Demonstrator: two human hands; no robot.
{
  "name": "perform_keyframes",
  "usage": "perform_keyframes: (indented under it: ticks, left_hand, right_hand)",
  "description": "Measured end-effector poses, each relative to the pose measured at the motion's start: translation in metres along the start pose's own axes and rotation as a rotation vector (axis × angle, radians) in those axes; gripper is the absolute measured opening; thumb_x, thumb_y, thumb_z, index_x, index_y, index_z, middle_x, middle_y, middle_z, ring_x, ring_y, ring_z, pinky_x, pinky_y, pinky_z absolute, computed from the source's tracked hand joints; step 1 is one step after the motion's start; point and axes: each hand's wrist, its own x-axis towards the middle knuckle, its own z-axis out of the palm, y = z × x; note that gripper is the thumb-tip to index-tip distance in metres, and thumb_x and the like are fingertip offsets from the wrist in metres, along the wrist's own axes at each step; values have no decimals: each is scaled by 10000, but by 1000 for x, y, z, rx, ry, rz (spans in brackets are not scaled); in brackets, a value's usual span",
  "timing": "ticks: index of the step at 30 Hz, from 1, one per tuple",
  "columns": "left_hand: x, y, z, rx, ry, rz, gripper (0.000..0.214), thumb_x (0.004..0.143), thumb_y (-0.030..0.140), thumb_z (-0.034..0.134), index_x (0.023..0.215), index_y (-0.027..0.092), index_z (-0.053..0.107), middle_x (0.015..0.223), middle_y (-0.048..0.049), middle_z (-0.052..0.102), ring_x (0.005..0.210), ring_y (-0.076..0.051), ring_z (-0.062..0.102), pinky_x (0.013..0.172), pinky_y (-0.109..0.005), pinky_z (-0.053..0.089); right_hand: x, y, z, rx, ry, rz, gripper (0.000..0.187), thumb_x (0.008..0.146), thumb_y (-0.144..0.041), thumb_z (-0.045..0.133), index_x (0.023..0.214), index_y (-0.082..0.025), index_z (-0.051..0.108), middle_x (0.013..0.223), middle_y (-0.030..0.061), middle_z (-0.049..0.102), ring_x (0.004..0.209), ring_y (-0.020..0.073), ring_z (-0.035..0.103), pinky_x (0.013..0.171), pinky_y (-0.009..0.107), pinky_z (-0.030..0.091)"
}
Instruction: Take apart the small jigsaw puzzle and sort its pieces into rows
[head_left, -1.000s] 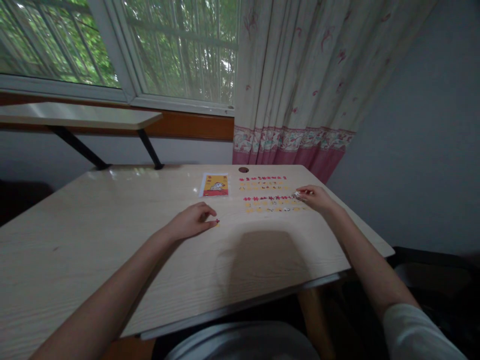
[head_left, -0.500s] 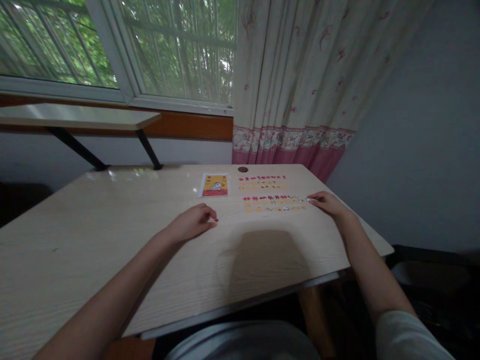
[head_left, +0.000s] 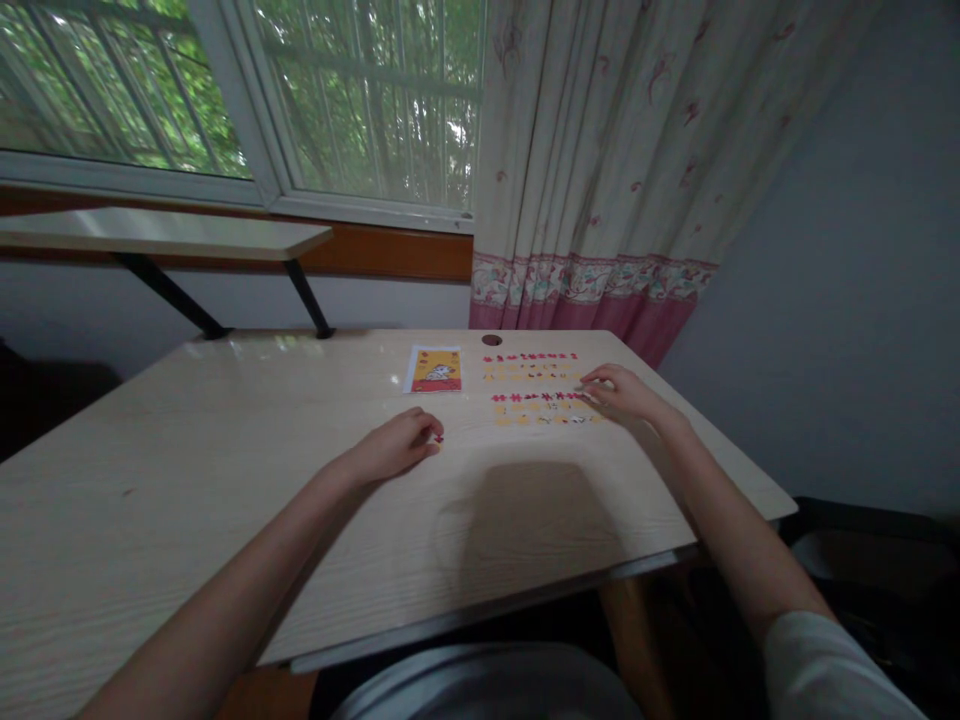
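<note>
Rows of small red, yellow and white puzzle pieces [head_left: 536, 390] lie on the far right part of a light wooden desk [head_left: 225, 450]. My right hand [head_left: 619, 392] rests at the right end of these rows, fingers curled and touching the pieces; whether it holds one is too small to tell. My left hand [head_left: 397, 445] lies nearer the middle of the desk, fingers curled, with a tiny red piece [head_left: 439, 438] at its fingertips. A yellow and red picture card [head_left: 433, 369] lies flat to the left of the rows.
A round cable hole [head_left: 491, 340] sits at the desk's far edge. Behind are a window [head_left: 337, 100], a narrow shelf on black brackets [head_left: 157, 235] and a flowered curtain [head_left: 600, 180]. A grey wall [head_left: 847, 300] stands to the right; the desk's right edge is close to my right arm.
My right hand slid out to the right end of the rows, then came back left onto the pieces. My left hand stayed in place by the red piece.
</note>
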Motion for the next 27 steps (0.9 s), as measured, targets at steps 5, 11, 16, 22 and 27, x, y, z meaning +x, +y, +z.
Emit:
perform_keyframes:
  ticks: [5,11,16,22,27]
  left_hand:
    - [-2,7,-2,-93,31,-4,140,726,259,512,824,161,536,722,-6,521,642,-137,468,594,-243,377]
    - [1,17,3,-400,90,-22,117,724,261,538,781,161,521,687,11,545,634,-112,479,586,-227,374]
    - [7,23,12,-894,274,-146,306,655,291,654,837,190,429,625,46,567,580,-100,527,567,-226,390]
    - [10,29,19,-1080,223,-189,407,594,290,726,857,185,434,620,47,610,579,-107,574,582,-239,406]
    - [10,33,21,-1094,190,-179,395,588,263,735,843,176,445,628,37,631,608,-114,604,635,-262,437]
  right_hand:
    - [31,-74,16,81,-45,-291,198,823,-269,552,952,-179,673,913,76,671,859,184,594,803,321,443]
    - [39,-140,46,181,-71,-433,175,841,-248,541,936,-178,669,852,51,682,756,136,597,720,258,435]
    - [28,-164,69,228,114,-413,261,812,-311,594,1039,-187,630,846,44,668,781,142,593,728,260,421]
    - [19,-165,84,226,171,-464,280,807,-397,591,1018,-217,630,773,15,670,736,139,599,711,264,405]
    - [18,-163,92,202,218,-481,248,817,-413,572,968,-231,644,723,6,669,701,137,594,709,270,395]
